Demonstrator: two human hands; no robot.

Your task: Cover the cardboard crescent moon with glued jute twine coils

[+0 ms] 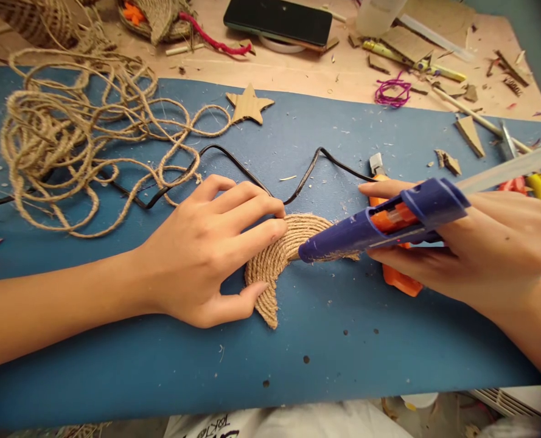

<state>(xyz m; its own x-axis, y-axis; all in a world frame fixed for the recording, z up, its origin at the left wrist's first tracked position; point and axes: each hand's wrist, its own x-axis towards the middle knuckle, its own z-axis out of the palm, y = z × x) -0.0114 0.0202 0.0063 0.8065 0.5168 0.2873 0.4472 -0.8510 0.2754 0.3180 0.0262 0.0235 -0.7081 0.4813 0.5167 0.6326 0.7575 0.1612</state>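
Note:
A crescent covered in rows of jute twine (266, 266) lies flat on the blue mat. My left hand (210, 246) holds it down, with fingertips on its upper left edge and the thumb on its lower arm. In my right hand (493, 243) is a blue hot glue gun (338, 237), a long clear glue stick (516, 165) sticking out of its back. The gun's nozzle points left and hangs over the inner curve of the crescent, partly hiding its right arm. I cannot tell whether the nozzle touches the twine. An orange utility knife (400, 281) lies under my right hand.
Loose jute twine (69, 140) is heaped at the left, near a cardboard star (250, 104). A black cord (233, 159) crosses the blue mat (170, 377). Behind are a phone (277, 23), purple yarn (392, 91) and cardboard scraps (470, 135). Yellow handles (540, 191) show at the right.

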